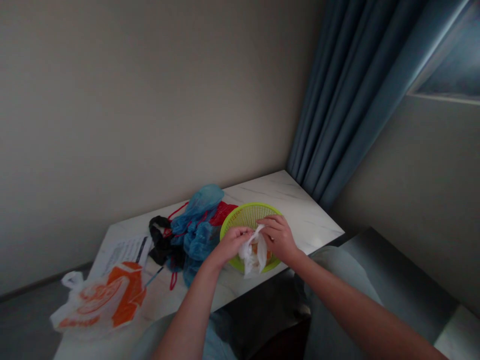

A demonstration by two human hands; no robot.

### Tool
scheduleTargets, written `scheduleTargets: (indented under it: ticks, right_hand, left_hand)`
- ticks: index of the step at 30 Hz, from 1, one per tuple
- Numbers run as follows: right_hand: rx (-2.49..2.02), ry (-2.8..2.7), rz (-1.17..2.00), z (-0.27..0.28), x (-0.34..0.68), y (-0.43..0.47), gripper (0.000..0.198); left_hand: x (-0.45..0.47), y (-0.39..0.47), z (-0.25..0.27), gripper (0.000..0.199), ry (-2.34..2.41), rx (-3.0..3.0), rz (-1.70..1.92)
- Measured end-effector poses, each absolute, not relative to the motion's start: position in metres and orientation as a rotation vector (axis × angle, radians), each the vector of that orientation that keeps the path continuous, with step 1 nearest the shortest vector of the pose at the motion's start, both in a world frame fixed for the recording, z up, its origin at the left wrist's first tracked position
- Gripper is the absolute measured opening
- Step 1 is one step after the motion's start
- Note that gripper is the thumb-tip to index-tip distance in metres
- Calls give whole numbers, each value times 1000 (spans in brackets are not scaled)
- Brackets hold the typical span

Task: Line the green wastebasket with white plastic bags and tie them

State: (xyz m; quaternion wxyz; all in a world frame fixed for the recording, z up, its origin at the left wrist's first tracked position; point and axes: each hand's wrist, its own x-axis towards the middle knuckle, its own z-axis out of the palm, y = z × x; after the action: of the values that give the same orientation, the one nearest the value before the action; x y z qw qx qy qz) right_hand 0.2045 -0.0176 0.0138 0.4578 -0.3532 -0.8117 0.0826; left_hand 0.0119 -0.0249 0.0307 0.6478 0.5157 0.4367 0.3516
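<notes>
Over the near part of a lime-green plastic basket (245, 214), both hands work at a small white plastic bag (253, 265). The fingers of my left hand (234, 243) pinch the bag's upper left edge. My right hand (279, 237) has its fingers curled on the top right of the bag, with the fingertips partly hidden. Something orange-brown (258, 248) shows between the white folds; its kind cannot be made out. The basket's inside is mostly covered by the hands and the bag.
Left of the basket lie crumpled blue plastic bags (200, 235), a red bag (222, 214) and a black bag (162, 240). A white-and-orange bag (108, 297), a printed sheet (125, 252) and a blue pen-like stick (153, 276) are farther left on the marble-patterned table (296, 200). A blue curtain (348, 100) hangs behind.
</notes>
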Motion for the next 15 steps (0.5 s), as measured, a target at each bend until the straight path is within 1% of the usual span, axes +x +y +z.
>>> scheduleTargets:
  ticks: [3,7,11,15]
  right_hand:
    - [-852,-2045,339,22,204,-22,19]
    - [-798,-2046,492,29,205,-25,14]
    - [-821,-2004,496,27,204,-23,9]
    - [-859,-1986,492,26,202,-23,9]
  left_hand:
    - [12,-30,35,25,926,1040,778]
    - [13,-33,38,25,880,924,841]
    - [14,-32,36,26,862,878,873]
    - [14,-27,30,33,932,888,949]
